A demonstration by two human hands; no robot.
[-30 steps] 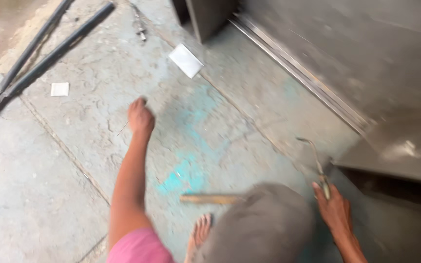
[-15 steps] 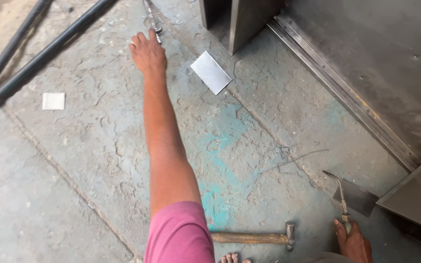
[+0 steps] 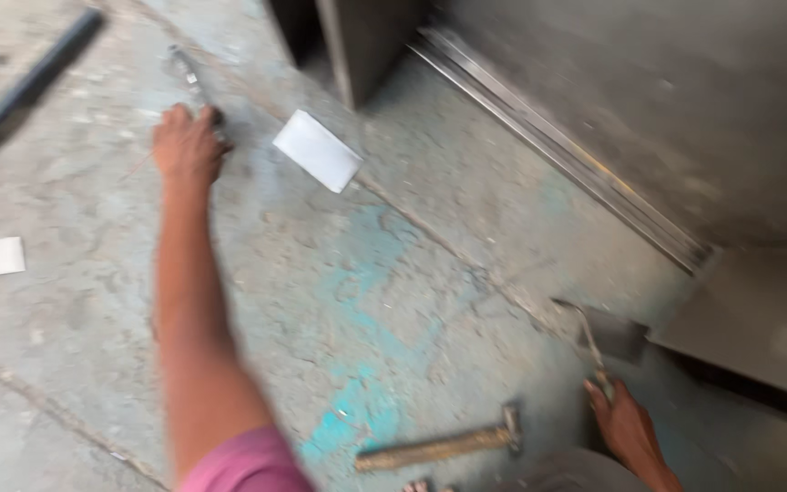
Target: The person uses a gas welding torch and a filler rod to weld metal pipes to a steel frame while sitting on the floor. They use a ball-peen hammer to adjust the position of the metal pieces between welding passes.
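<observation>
Metal tool (image 3: 189,82) gripped by left hand (image 3: 186,144), right hand (image 3: 628,426) holds 1 rod (image 3: 591,344); 1 hammer (image 3: 439,445), 2 white cards (image 3: 317,150).

Motion blur smears everything here. The left hand (image 3: 186,144) covers one end of a thin metal tool (image 3: 189,80), so what kind of tool it is and how the fingers sit on it cannot be told. The right hand (image 3: 628,428) runs off the bottom edge, wrist cut away, fingers on a bent metal rod (image 3: 588,339) whose lower end is hidden in the grip. The hammer (image 3: 439,445) shows soft and indistinct. A dark pipe (image 3: 25,91) leaves at the left edge. Something rounded and grey (image 3: 568,472) at the bottom edge is unreadable.
</observation>
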